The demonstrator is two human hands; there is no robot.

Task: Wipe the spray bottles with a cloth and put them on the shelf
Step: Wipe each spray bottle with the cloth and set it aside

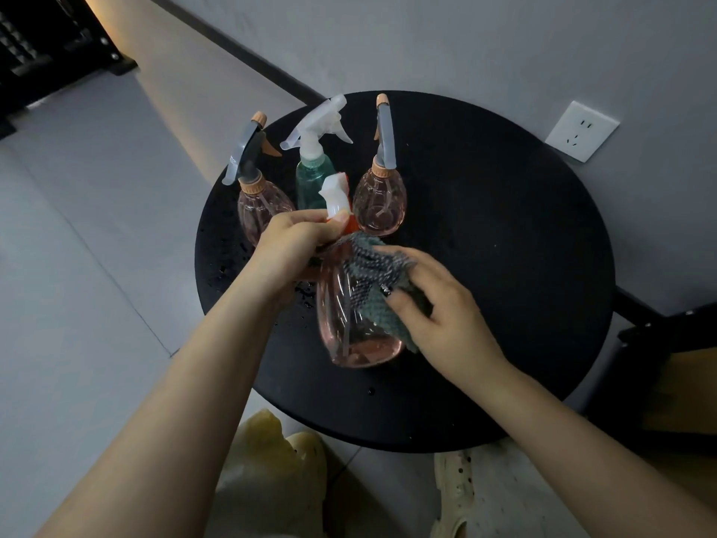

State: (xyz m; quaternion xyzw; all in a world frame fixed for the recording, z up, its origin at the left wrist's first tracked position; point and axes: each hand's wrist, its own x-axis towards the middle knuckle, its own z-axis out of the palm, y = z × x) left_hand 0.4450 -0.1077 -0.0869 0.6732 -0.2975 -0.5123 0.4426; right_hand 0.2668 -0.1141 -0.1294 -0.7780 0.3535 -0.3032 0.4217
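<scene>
The wiping step is in hand. The left hand [289, 246] grips the neck and white-and-orange trigger head of a clear pink plastic spray bottle [353, 324], fingers curled round it, holding the bottle tilted above the middle of the round black table [504, 266]. The right hand [438, 312] presses a grey-green knitted cloth [372, 273] against the bottle's side, fingers bent over the cloth and pinching it to the plastic.

Three more bottles stand upright toward the table's far-left edge: a pink egg-shaped bottle with a grey-and-peach sprayer [260, 211], a teal bottle with a translucent white trigger [312, 180], and a second pink egg-shaped bottle [380, 203] just beside it. Water droplets dot the tabletop near the left edge.

Judging from this, the held bottle needs turning so the cloth reaches its remaining faces and base; then it goes to the shelf, which cannot be clearly identified here.
</scene>
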